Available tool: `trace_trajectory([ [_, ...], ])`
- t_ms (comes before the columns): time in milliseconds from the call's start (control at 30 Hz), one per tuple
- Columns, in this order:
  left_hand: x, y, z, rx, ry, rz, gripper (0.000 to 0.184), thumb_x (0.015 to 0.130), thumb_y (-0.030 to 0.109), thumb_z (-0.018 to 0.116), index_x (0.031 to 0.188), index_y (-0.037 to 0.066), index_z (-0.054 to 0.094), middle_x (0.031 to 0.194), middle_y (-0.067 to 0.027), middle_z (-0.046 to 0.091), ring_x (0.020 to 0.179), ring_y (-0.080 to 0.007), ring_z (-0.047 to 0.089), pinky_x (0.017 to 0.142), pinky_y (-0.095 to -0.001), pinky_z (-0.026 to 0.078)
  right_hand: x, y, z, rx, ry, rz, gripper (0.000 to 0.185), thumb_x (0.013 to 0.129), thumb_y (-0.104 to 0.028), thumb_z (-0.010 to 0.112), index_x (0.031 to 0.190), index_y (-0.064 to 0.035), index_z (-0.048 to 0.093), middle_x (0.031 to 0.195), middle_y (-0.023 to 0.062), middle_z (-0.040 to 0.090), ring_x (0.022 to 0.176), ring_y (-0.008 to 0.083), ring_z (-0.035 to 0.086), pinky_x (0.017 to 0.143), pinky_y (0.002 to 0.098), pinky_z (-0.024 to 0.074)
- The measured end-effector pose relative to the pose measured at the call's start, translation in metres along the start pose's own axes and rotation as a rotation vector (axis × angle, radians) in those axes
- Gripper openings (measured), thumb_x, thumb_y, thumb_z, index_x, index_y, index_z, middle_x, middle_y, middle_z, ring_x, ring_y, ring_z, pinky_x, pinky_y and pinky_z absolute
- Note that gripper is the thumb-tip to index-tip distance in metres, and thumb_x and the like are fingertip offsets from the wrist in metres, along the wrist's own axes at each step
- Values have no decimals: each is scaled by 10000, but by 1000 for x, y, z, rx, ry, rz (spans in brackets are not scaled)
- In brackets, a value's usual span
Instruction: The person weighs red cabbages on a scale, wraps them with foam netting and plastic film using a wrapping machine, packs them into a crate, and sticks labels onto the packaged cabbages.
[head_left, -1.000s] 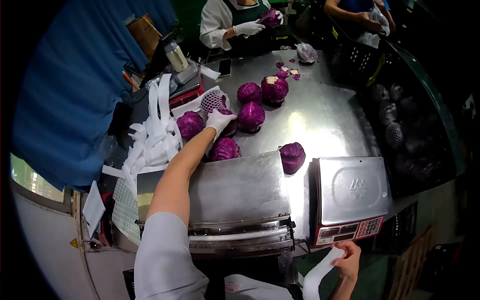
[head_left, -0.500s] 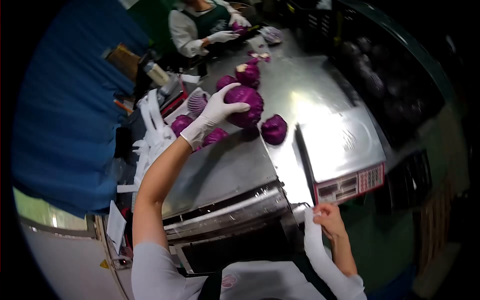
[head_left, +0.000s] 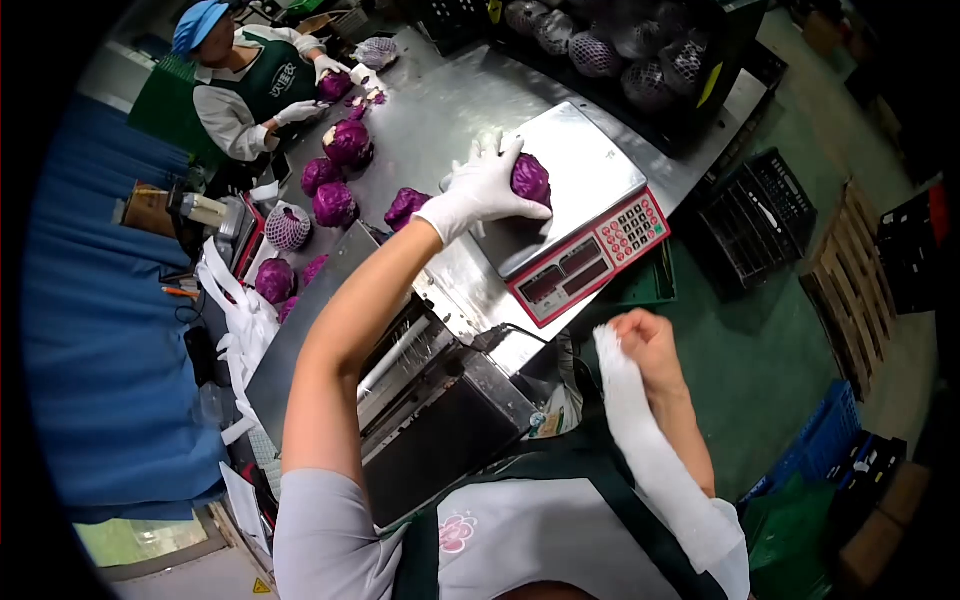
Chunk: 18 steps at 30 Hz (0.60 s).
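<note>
White-gloved left hand (head_left: 478,190), spread, holds one cabbage (head_left: 532,179) over one scale (head_left: 585,160) at the table's edge (head_left: 704,160); right hand (head_left: 648,346) pinches one strip (head_left: 637,420).

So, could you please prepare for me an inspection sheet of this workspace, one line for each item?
Surface: metal table, shiny.
Job's things: cabbage over the scale, contact unclear; white strip along the right forearm.
Clutter: heap of strips and leaf scraps.
Hands: left hand gloved, at the cabbage, firmness of grip unclear; right hand bare, pinching the strip's end.
Cables: dark cable near the scale's display side; its ends cannot be traced.
Surroundings: co-worker across the table, blue curtain at image left, pallet at image right.
</note>
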<state>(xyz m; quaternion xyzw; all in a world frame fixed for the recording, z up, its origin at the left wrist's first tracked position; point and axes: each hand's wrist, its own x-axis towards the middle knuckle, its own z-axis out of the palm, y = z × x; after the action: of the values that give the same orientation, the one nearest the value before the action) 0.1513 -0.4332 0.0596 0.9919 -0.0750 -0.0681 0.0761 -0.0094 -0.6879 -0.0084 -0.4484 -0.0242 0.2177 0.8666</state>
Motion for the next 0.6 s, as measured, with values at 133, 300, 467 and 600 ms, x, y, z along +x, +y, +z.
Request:
trace_trajectory([
  [133, -32, 20, 1, -296, 142, 204, 926, 620, 499, 736, 1360, 107, 340, 1459, -181, 167, 1342, -361, 168, 1071, -476, 193, 34, -18, 0, 214, -118, -118, 184, 847, -156, 626, 885, 19, 581, 996, 75, 612, 793, 113, 581, 722, 244, 473],
  [300, -116, 91, 37, -1603, 69, 113, 508, 771, 133, 696, 1224, 32, 490, 1207, -103, 510, 1112, -171, 471, 949, -304, 368, 79, -10, 46, -176, 207, -422, 146, 827, -86, 639, 826, 55, 600, 1227, 159, 518, 976, 144, 545, 843, 275, 435],
  [467, -137, 80, 53, -1562, 522, -159, 131, 857, 96, 598, 942, 1, 628, 866, -25, 643, 786, -84, 574, 743, -236, 465, 120, -5, 59, -57, 286, -328, 122, 894, -131, 554, 927, -20, 515, 1037, 149, 590, 779, 106, 546, 689, 256, 475],
  [600, -138, 45, 35, -2022, 669, -119, 184, 877, 166, 578, 954, 0, 590, 882, -63, 634, 810, -144, 603, 792, -278, 477, 130, -4, 42, 66, -138, 151, 266, 834, -203, 581, 1045, -46, 544, 980, 76, 611, 845, 114, 573, 743, 259, 479],
])
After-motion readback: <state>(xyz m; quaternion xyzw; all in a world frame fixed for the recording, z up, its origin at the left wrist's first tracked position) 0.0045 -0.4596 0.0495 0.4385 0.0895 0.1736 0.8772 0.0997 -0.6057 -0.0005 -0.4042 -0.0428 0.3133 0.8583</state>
